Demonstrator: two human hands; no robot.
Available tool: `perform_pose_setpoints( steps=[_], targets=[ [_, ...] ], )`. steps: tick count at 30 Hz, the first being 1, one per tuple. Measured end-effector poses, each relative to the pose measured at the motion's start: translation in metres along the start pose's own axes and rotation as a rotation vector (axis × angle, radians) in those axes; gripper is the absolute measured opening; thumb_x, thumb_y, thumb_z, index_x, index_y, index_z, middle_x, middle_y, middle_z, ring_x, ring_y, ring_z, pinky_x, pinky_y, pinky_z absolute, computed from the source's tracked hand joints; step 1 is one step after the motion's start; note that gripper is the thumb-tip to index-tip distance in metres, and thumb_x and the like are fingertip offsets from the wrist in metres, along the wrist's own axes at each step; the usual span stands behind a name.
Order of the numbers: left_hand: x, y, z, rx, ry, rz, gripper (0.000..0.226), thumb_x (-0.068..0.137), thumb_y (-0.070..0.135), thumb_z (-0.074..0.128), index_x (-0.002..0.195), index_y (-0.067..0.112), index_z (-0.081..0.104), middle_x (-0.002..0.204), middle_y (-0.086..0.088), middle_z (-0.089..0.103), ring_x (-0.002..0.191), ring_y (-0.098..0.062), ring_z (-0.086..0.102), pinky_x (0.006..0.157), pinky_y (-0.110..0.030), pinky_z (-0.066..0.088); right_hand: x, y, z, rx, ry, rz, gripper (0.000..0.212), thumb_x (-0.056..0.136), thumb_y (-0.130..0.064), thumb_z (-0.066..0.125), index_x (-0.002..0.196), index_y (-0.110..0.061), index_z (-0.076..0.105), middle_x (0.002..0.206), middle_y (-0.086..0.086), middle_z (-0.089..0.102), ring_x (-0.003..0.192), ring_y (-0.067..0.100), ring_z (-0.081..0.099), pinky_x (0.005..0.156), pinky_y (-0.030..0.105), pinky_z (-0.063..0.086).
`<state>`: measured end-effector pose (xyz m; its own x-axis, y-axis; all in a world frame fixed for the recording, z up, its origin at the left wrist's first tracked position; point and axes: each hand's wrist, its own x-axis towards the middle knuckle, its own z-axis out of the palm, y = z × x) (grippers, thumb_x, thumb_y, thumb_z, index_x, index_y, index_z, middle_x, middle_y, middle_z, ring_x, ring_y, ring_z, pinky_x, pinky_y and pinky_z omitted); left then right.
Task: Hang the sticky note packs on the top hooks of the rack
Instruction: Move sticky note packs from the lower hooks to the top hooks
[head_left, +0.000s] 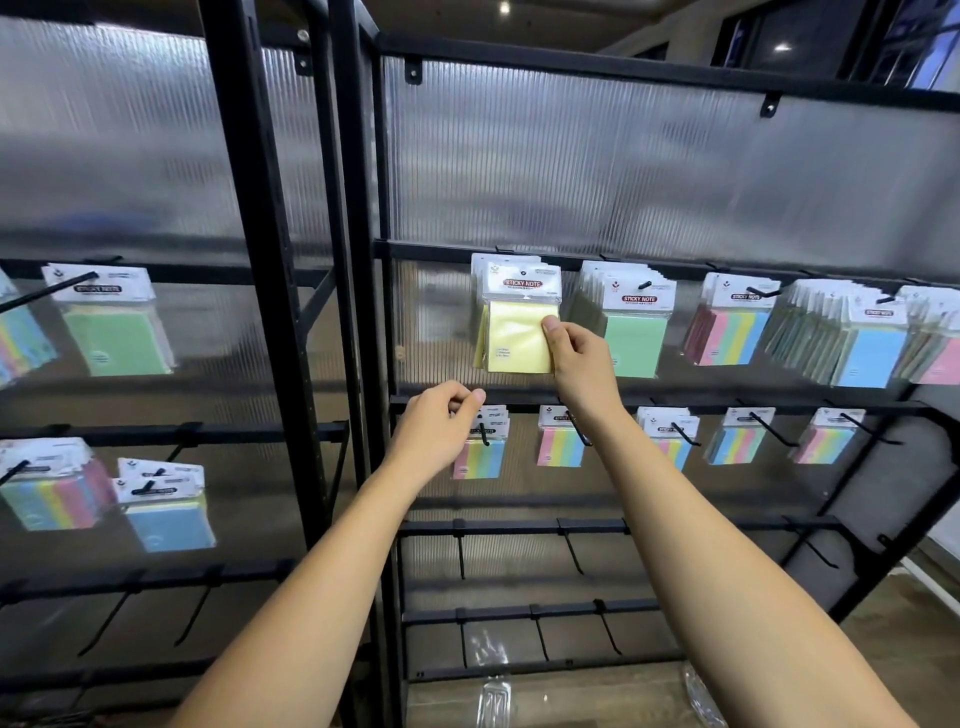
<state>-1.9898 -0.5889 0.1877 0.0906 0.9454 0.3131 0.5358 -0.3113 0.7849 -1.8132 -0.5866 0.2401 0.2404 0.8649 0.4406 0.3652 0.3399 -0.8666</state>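
My right hand (574, 358) pinches the right edge of a yellow sticky note pack (514, 332), which is at the leftmost hook of the top row on the right rack (649, 73), in front of other yellow packs. The hook itself is hidden behind the pack's white header. My left hand (441, 426) is lower and to the left, fingers curled at the bar of the second row, just above a striped pastel pack (480, 457); I cannot tell whether it grips anything.
Further right on the top row hang green packs (634, 332), striped packs (727, 332), blue packs (862, 348) and pink ones (940, 358). The second row holds several striped packs. Lower hooks (571, 551) are bare. The left rack (249, 208) also carries packs.
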Motion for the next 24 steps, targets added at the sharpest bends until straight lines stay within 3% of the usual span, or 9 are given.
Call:
perform_pose_setpoints(
  steps=[9,12,15,18,21,22,24],
  targets=[
    [0.004,-0.009,0.004,0.008,-0.002,0.008,0.027,0.1,0.041,0.051,0.093,0.021,0.066,0.081,0.011,0.065,0.074,-0.003,0.057,0.06,-0.019,0.037,0.003,0.008,0.006,-0.032,0.008,0.014,0.047,0.104,-0.039,0.047,0.064,-0.016,0.037,0.059,-0.005,0.029,0.054,0.008,0.025,0.055,0.029,0.022],
    [0.004,-0.014,0.005,0.02,0.002,0.007,0.028,0.099,0.042,0.051,0.091,0.02,0.067,0.078,0.011,0.064,0.071,-0.003,0.055,0.059,-0.021,0.036,0.003,0.012,0.008,-0.057,0.016,0.033,0.051,0.103,-0.042,0.048,0.057,-0.021,0.04,0.052,-0.012,0.033,0.051,0.006,0.028,0.054,0.026,0.024],
    [0.003,-0.019,0.008,0.032,0.004,-0.011,0.029,0.099,0.043,0.051,0.091,0.021,0.067,0.076,0.012,0.062,0.072,-0.005,0.057,0.061,-0.025,0.039,0.001,0.017,0.009,-0.082,0.007,0.061,0.055,0.101,-0.046,0.05,0.056,-0.019,0.037,0.051,-0.009,0.032,0.049,0.008,0.028,0.053,0.027,0.024],
    [0.0,-0.02,0.011,0.055,0.003,-0.039,0.026,0.099,0.042,0.051,0.088,0.023,0.066,0.072,0.014,0.061,0.07,-0.007,0.058,0.059,-0.025,0.044,-0.004,0.025,0.009,-0.105,0.005,0.104,0.055,0.1,-0.049,0.051,0.058,-0.013,0.052,0.054,-0.006,0.05,0.053,0.01,0.043,0.057,0.028,0.033],
    [-0.003,-0.02,0.017,0.068,-0.005,-0.059,0.024,0.1,0.036,0.051,0.086,0.02,0.062,0.068,0.012,0.058,0.055,0.0,0.058,0.046,-0.011,0.04,-0.01,0.036,0.009,-0.14,-0.032,0.179,0.052,0.099,-0.05,0.051,0.081,-0.007,0.074,0.071,-0.002,0.073,0.071,0.007,0.063,0.069,0.024,0.045],
    [-0.005,-0.021,0.019,0.085,-0.012,-0.069,0.025,0.1,0.037,0.051,0.086,0.019,0.062,0.067,0.011,0.059,0.054,0.001,0.058,0.047,-0.011,0.041,-0.012,0.041,0.009,-0.147,-0.056,0.204,0.051,0.099,-0.05,0.052,0.085,-0.006,0.074,0.073,-0.001,0.074,0.071,0.006,0.063,0.071,0.024,0.046],
    [-0.006,-0.029,0.027,0.154,-0.044,-0.106,0.027,0.099,0.041,0.05,0.084,0.022,0.063,0.069,0.01,0.064,0.065,-0.005,0.062,0.064,-0.026,0.052,-0.016,0.054,0.008,-0.159,-0.108,0.254,0.047,0.099,-0.045,0.054,0.087,-0.004,0.074,0.076,0.002,0.075,0.066,0.006,0.059,0.071,0.028,0.047]
  ],
)
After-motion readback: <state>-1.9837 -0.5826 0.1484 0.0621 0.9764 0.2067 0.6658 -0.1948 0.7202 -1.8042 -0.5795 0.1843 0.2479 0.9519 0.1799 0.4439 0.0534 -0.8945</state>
